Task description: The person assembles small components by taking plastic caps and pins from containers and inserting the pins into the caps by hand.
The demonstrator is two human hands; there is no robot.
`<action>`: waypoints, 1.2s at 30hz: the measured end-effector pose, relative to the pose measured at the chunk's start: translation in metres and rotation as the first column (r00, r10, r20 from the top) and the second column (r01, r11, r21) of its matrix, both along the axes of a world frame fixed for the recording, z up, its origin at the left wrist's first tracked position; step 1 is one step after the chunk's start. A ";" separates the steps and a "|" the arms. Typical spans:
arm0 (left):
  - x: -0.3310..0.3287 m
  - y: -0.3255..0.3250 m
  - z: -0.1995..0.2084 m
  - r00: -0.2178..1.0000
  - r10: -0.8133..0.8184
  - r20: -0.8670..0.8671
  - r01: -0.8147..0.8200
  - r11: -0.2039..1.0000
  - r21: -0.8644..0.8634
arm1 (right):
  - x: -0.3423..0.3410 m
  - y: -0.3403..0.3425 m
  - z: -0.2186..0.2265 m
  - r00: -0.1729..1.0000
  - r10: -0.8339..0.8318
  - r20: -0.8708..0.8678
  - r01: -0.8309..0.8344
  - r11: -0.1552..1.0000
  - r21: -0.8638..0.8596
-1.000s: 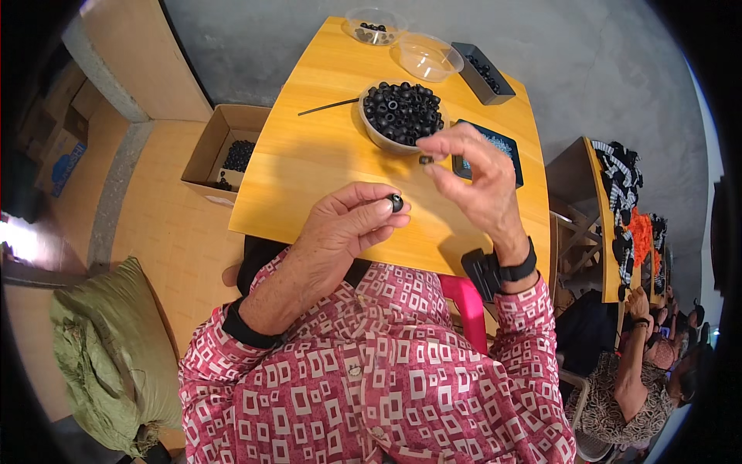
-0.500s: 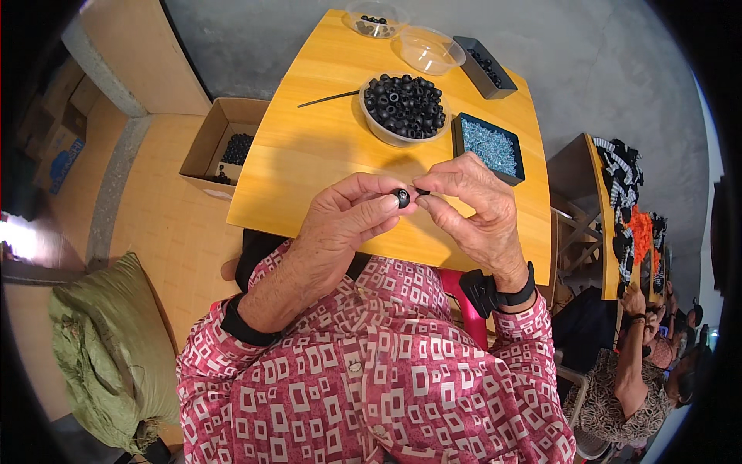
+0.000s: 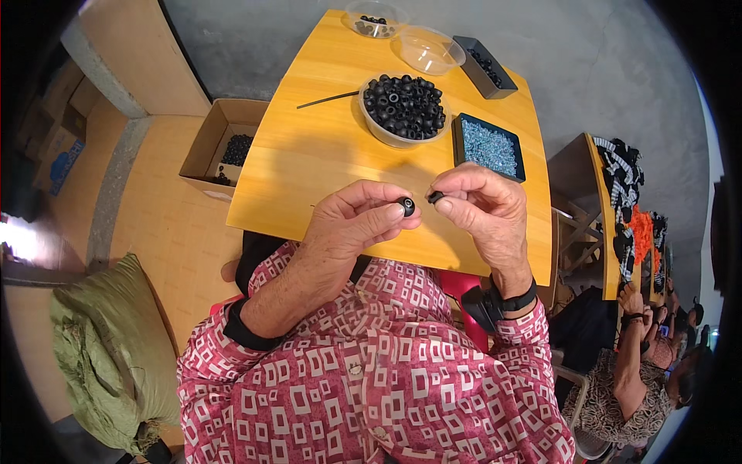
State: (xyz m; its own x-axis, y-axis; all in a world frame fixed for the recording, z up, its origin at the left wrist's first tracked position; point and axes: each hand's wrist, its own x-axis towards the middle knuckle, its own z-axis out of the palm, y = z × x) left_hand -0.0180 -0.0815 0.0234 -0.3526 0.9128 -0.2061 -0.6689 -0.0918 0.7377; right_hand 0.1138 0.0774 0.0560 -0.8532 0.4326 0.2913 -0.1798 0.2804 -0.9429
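Note:
Between thumb and fingers, my left hand [image 3: 348, 218] pinches a small round black plastic cap [image 3: 406, 206], its ringed hole turned upward. A smaller black piece [image 3: 437, 197], its exact kind unclear, is gripped by the thumb and forefinger of my right hand [image 3: 491, 213]. The two pieces are a short gap apart, above the near part of the yellow wooden table [image 3: 286, 182]. Beyond my hands stands a translucent bowl [image 3: 382, 133] heaped with similar black hollow caps. To its right lies a dark tray [image 3: 520, 166] full of small clear bluish pieces.
Farther back are a clear bowl [image 3: 433, 68], another bowl [image 3: 355, 26] with some black pieces, and a grey bin [image 3: 495, 91]. A thin black stick [image 3: 328, 100] touches the bowl. On the floor are a cardboard box [image 3: 202, 151] and a green sack [image 3: 116, 348]. Other people sit at right.
My hands have drawn apart, the right moving right and slightly down. The small black piece in my right hand is now separated farther from the round cap in my left.

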 end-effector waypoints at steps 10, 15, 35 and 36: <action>0.007 -0.001 -0.001 0.995 0.017 -0.100 -0.006 0.994 0.112 | 0.007 -0.009 -0.001 0.998 0.031 -0.052 -0.037 0.992 -0.119; 0.011 0.001 0.001 0.993 0.022 -0.118 -0.008 0.993 0.120 | 0.009 -0.010 -0.002 0.995 -0.002 -0.096 0.002 1.000 -0.002; 0.016 0.000 -0.001 0.993 0.048 -0.106 -0.031 0.988 0.152 | 0.010 -0.017 0.001 0.987 -0.046 -0.154 0.089 0.955 0.284; 0.016 0.001 -0.002 0.993 0.049 -0.106 -0.033 0.988 0.152 | 0.010 -0.017 0.002 0.986 -0.058 -0.153 0.105 0.942 0.319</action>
State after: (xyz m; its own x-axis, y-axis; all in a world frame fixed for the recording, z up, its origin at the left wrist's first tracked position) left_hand -0.0022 -0.0808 0.0217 -0.4029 0.9148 -0.0270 -0.5790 -0.2319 0.7817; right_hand 0.1238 0.0600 0.0577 -0.7595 0.3611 0.5411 -0.2664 0.5862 -0.7651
